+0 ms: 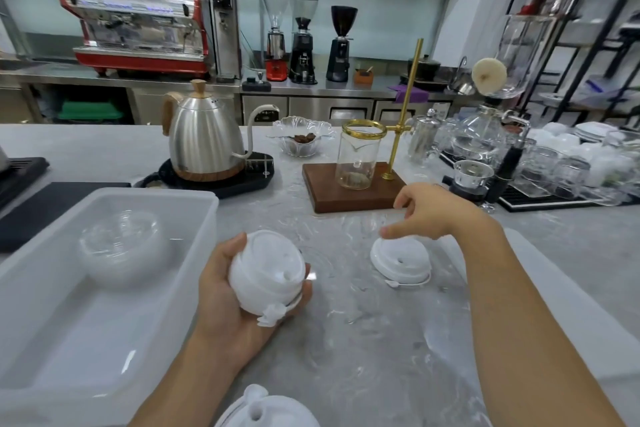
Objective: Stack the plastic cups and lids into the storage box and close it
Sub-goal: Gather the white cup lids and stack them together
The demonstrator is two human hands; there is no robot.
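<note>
My left hand [225, 291] grips a stack of white plastic lids [266, 270] just above the counter, right of the translucent storage box [204, 218]. Inside the open box lies a stack of clear dome lids [121, 246] toward its far end. My right hand [436, 211] hovers with spread fingers over a single white lid [400, 262] lying on the counter, fingertips at its far rim. Another white lid [266, 409] sits at the bottom edge of the view. What looks like the box's flat translucent cover [554, 305] lies under my right forearm.
A steel kettle [204, 139] on a black base stands behind the box. A wooden drip stand [353, 187] with a glass carafe [358, 159] is behind my right hand. Glassware [540, 163] crowds the right. A glass dish [301, 139] sits mid-counter.
</note>
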